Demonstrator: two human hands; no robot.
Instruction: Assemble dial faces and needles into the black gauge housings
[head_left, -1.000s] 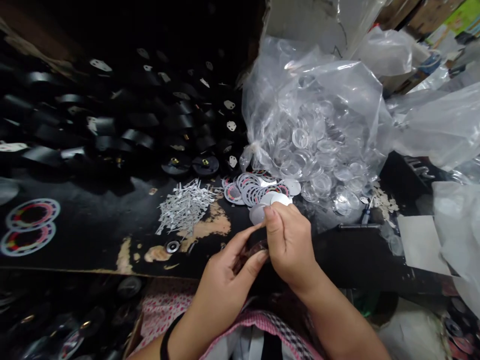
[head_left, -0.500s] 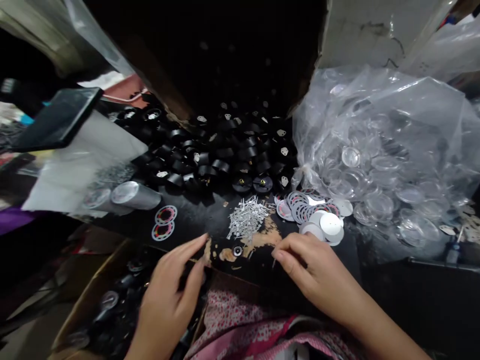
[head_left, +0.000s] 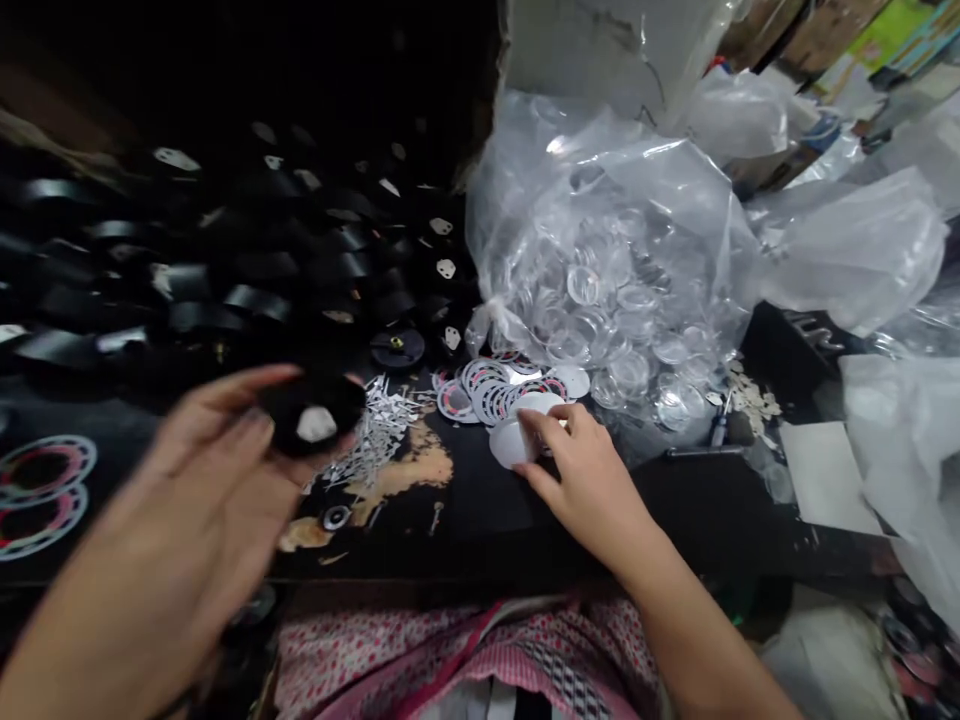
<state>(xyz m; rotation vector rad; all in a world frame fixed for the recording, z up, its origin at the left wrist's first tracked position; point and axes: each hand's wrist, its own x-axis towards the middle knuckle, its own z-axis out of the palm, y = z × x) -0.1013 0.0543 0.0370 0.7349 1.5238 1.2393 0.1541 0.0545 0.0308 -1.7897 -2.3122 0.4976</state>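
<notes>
My left hand (head_left: 195,490) is raised over the black table (head_left: 465,500), blurred by motion, its fingers pinching a round black part (head_left: 311,408) with a white patch on it. My right hand (head_left: 581,470) rests at a small heap of round printed discs (head_left: 502,395), fingertips curled onto a white disc (head_left: 510,440) at the near edge of the heap. A pile of small silver metal strips (head_left: 375,425) lies between the two hands.
Many black round parts (head_left: 225,260) cover the table's left and back. A clear plastic bag (head_left: 622,270) full of transparent round lenses sits behind the discs. More plastic bags (head_left: 885,330) crowd the right. Two ringed dial prints (head_left: 41,485) lie far left. A small metal ring (head_left: 336,516) lies near the edge.
The left hand has come up from below the table edge, now holding a black part. The right hand moved forward from the table edge onto the disc heap. The view swung right.
</notes>
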